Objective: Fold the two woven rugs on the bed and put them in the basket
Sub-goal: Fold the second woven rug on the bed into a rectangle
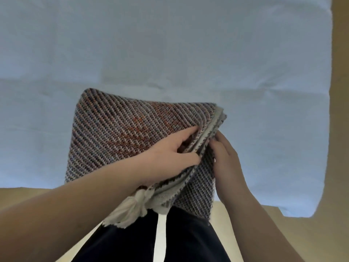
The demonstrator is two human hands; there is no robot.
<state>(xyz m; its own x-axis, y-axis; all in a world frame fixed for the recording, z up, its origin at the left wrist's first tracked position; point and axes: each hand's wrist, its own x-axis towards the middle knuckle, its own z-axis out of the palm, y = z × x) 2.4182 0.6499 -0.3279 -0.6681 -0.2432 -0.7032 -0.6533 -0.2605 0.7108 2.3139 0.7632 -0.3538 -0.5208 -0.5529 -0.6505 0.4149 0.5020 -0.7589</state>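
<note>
Woven rug (pixel 120 133) folded into a thick square, held up at the near edge of the bed (pixel 170 50) – white tassels (pixel 132 207) hang off its low corner. Left hand (pixel 170 154) lies on top, fingers curled into the layered edges; right hand (pixel 224 154) pinches the same stacked edges from the side. Both grips closed on the rug. Looks like one rug folded, ready to go. Second rug and basket not in view – can't tell whether the other is done.
</note>
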